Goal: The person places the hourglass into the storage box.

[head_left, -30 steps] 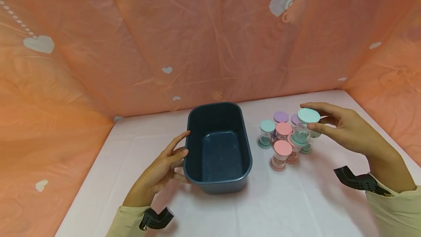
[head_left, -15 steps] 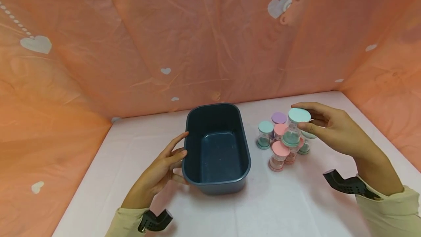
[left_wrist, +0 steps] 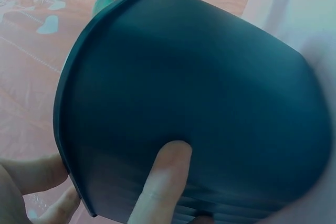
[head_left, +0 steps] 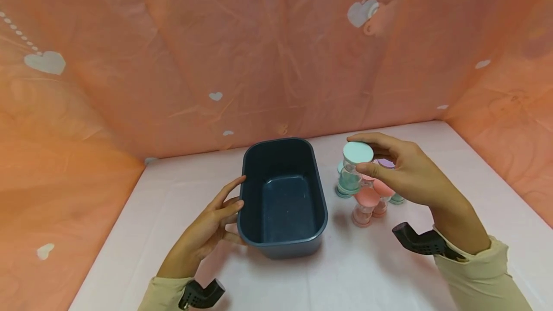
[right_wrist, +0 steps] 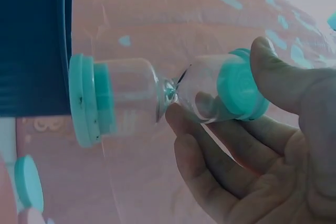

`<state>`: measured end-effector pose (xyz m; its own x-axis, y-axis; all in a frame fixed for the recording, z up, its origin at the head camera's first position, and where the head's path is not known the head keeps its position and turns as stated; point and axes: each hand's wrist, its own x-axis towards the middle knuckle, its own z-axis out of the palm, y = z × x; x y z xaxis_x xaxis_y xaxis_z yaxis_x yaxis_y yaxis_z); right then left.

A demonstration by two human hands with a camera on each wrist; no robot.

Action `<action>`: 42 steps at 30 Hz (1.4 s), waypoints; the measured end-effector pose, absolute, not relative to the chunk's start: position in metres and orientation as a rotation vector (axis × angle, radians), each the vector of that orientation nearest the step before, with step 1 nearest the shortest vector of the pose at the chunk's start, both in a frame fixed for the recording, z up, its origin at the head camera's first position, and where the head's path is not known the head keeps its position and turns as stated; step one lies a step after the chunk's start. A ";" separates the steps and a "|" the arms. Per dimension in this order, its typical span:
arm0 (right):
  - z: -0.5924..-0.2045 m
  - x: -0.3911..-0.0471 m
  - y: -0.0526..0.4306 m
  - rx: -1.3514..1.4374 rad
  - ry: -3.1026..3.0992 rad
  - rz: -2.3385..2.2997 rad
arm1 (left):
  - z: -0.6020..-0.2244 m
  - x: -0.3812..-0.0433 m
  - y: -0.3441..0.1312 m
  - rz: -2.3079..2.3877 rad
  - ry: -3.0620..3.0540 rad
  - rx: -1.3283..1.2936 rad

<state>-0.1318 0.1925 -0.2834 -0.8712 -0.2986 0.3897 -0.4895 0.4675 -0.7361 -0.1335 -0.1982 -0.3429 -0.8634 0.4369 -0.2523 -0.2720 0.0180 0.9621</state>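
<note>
My right hand grips a clear hourglass with mint-green caps, held up off the table above the near side of the group. In the right wrist view the thumb is at one cap of this hourglass and fingers lie along its glass. My left hand touches the left side of a dark blue rectangular bin, fingers spread and fairly straight at its rim. The left wrist view has one finger against the bin's outer wall. Nothing shows inside the bin.
More hourglasses stand right of the bin: pink ones, a purple-capped one and mint ones, partly hidden by my right hand. A white cloth covers the table. Orange sheeting with hearts hangs behind and beside it.
My right hand has carried the hourglass leftward, from the right of the group toward the bin. My left hand stays at the bin's side. The view has shifted slightly.
</note>
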 end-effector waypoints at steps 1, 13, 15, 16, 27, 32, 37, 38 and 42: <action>-0.283 -0.132 0.190 0.696 -2.511 1.362 | -0.343 -0.133 -0.198 1.892 1.818 0.170; -0.278 -0.140 0.165 0.824 -2.468 1.404 | -0.339 -0.134 -0.197 1.864 1.855 0.158; -0.278 -0.140 0.161 0.863 -2.447 1.440 | -0.339 -0.134 -0.197 1.872 1.851 0.161; -0.278 -0.140 0.158 0.880 -2.434 1.461 | -0.339 -0.134 -0.197 1.876 1.847 0.165; -0.289 -0.138 0.133 0.986 -2.506 1.566 | -0.339 -0.128 -0.195 1.853 1.895 0.147; -0.292 -0.138 0.126 1.076 -2.561 1.474 | -0.337 -0.130 -0.192 1.822 1.944 0.138; -0.300 -0.138 0.123 1.143 -2.661 1.339 | -0.338 -0.129 -0.191 1.816 1.939 0.123; -0.301 -0.138 0.122 1.154 -2.684 1.303 | -0.338 -0.129 -0.192 1.817 1.938 0.121; -0.306 -0.139 0.120 1.207 -2.788 1.127 | -0.339 -0.128 -0.192 1.825 1.932 0.119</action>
